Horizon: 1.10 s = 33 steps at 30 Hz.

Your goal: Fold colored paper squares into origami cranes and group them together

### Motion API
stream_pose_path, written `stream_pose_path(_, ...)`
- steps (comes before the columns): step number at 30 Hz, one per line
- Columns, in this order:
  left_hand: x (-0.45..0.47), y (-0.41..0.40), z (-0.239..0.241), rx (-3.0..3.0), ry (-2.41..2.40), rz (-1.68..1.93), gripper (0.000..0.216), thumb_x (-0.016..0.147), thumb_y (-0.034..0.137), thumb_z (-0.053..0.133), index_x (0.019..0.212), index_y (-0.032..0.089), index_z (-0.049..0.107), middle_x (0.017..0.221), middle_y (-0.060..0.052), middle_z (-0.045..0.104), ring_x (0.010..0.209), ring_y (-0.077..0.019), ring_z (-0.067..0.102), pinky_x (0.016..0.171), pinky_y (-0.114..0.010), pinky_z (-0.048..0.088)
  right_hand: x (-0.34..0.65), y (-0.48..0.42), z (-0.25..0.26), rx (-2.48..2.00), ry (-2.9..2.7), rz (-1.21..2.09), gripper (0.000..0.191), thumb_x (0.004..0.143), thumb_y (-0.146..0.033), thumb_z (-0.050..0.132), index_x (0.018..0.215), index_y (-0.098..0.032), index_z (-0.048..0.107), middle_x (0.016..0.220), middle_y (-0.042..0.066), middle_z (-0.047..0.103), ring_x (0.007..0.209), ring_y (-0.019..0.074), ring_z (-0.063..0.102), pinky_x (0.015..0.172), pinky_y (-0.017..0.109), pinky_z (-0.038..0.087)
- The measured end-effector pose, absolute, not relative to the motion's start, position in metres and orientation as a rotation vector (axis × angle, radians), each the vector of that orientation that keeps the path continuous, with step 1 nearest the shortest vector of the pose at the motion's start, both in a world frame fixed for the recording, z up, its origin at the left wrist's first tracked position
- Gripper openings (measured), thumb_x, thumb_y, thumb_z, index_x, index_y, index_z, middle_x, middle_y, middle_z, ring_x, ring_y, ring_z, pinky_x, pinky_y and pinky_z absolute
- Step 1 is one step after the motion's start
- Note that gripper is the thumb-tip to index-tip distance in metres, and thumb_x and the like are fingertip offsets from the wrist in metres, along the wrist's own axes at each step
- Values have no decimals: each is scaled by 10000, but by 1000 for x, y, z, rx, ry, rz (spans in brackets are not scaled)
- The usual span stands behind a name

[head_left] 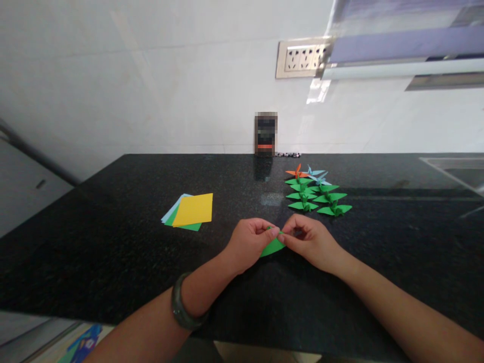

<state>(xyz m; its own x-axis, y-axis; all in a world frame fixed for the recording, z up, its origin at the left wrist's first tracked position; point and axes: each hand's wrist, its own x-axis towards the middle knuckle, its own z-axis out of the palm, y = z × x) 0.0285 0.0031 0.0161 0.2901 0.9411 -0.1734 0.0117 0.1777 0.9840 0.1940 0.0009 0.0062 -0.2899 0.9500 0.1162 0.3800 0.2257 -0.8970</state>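
Between my two hands is a partly folded piece of green origami paper [273, 247], just above the dark countertop. My left hand [250, 243] pinches it from the left, thumb on top, and covers part of it. From the right, my right hand [310, 241] pinches its upper edge between thumb and forefinger. The fingertips of both hands nearly meet there. Just beyond my right hand stand several green paper cranes [335, 207] in two columns. An orange paper crane [297, 172] and light blue paper cranes [319, 178] sit behind them.
A fanned stack of square paper, yellow sheet [193, 209] uppermost, lies left on the black countertop [113, 242]. A blurred dark box-like object [265, 135] stands against the wall beside a beaded string [289, 155]. Wall sockets [302, 59] are above; a sink edge [449, 176] is far right.
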Motion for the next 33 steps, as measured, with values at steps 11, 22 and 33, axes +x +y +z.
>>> stream_pose_path(11, 25, 8, 15, 931, 966, 775, 507, 719, 595, 488, 708, 112, 641, 533, -8, 541, 481, -102, 464, 522, -250, 362, 194, 2, 7, -1250, -1792, 1035, 156, 724, -283, 599, 660, -166, 518, 581, -28, 492, 510, 86, 419, 467, 209, 338)
stream_pose_path(22, 27, 4, 15, 1215, 1106, 869, 231, 644, 333, 656, 644, 102, 662, 531, 21, 535, 499, -69, 391, 502, -216, 292, 192, 2, 5, -1279, -1734, 1181, 202, 705, -332, 598, 643, -157, 517, 550, -39, 450, 495, 76, 378, 456, 206, 294)
stream_pose_path(33, 20, 11, 16, 1209, 1177, 977, 199, 629, 310, 675, 645, 112, 690, 552, 2, 587, 513, -84, 448, 520, -225, 338, 198, 6, 12, -1313, -1645, 1351, 194, 678, -313, 618, 609, -141, 562, 498, -42, 464, 456, 65, 379, 446, 211, 276)
